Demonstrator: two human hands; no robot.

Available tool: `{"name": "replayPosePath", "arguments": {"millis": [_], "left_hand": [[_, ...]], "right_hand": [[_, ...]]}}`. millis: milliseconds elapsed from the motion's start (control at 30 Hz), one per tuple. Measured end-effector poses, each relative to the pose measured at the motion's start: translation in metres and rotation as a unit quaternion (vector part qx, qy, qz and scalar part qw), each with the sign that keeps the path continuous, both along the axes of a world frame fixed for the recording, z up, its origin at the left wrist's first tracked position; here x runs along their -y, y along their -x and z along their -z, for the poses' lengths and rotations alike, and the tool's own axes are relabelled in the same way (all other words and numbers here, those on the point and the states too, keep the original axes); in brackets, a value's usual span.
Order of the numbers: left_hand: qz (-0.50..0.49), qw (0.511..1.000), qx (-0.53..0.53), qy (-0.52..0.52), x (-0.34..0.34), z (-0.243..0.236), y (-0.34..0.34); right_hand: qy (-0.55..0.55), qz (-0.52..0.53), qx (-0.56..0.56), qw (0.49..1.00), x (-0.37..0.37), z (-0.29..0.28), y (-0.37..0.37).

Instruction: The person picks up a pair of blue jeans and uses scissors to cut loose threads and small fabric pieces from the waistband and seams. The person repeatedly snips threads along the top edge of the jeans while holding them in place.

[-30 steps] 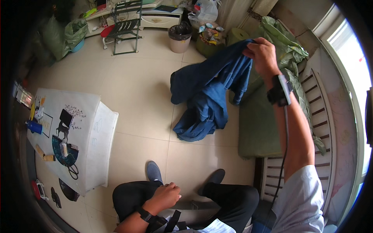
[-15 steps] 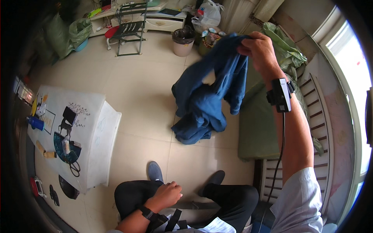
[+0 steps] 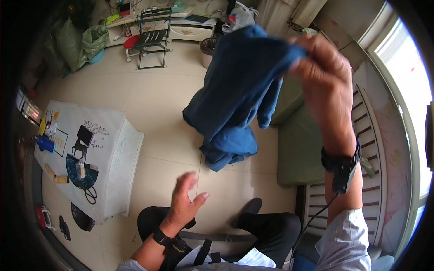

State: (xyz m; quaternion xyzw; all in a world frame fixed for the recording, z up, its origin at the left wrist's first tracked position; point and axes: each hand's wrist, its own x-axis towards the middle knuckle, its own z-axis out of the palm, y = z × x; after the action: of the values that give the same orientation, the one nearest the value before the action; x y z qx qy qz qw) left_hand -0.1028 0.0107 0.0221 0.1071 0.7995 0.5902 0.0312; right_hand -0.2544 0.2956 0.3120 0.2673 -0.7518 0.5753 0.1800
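A dark blue long-sleeved garment (image 3: 235, 86) hangs in the air from my right hand (image 3: 327, 74), its lower part bunched close to or on the tiled floor. The fingers of that hand are pinched on the cloth near its upper right edge, slightly blurred. My left hand (image 3: 183, 201) is raised above my left knee, thumb and fingers apart, with nothing in it. It is nearest to the lower end of the garment but does not touch it. Both wrists wear black straps, the right one with a black device (image 3: 344, 174) and a cable.
On the left stands a table with a printed white cover (image 3: 108, 153), holding a blue bottle (image 3: 44, 143) and small items. A folding chair (image 3: 153, 38) and a bin (image 3: 209, 47) are farther back. A green-covered block (image 3: 298, 149) and white slatted frame (image 3: 368, 135) line the right side.
My right hand has come nearer and higher with the garment, which now spreads wider. My left hand has lifted off my lap, moved forward and opened.
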Motion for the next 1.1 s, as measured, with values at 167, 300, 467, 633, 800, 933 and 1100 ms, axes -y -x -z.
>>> {"name": "replayPosePath", "arguments": {"millis": [167, 300, 467, 633, 800, 933, 1100], "left_hand": [[-0.066, 0.973, -0.214, 0.06, -0.011, -0.059, 0.027], [0.052, 0.993, -0.102, 0.01, -0.017, -0.033, 0.025], [-0.063, 0.968, 0.193, -0.149, 0.0, 0.015, -0.01], [-0.175, 0.884, 0.192, -0.39, 0.02, 0.002, -0.031], [-0.174, 0.838, 0.207, -0.474, 0.037, -0.031, -0.05], [-0.172, 0.805, 0.192, -0.534, 0.052, -0.058, -0.052], [-0.19, 0.819, 0.193, -0.506, 0.095, -0.03, -0.075]], "right_hand": [[-0.225, -0.233, 0.025, 0.946, 0.012, 0.049, -0.062], [-0.219, -0.299, 0.166, 0.914, 0.04, 0.109, -0.103], [-0.013, -0.085, 0.368, 0.926, 0.039, 0.232, -0.111], [-0.286, 0.204, 0.57, 0.743, -0.009, 0.433, -0.141], [-0.186, 0.169, 0.763, 0.596, 0.026, 0.521, -0.202], [-0.037, 0.224, 0.763, 0.605, 0.033, 0.557, -0.224], [-0.097, 0.349, 0.775, 0.518, 0.01, 0.687, -0.235]]}}
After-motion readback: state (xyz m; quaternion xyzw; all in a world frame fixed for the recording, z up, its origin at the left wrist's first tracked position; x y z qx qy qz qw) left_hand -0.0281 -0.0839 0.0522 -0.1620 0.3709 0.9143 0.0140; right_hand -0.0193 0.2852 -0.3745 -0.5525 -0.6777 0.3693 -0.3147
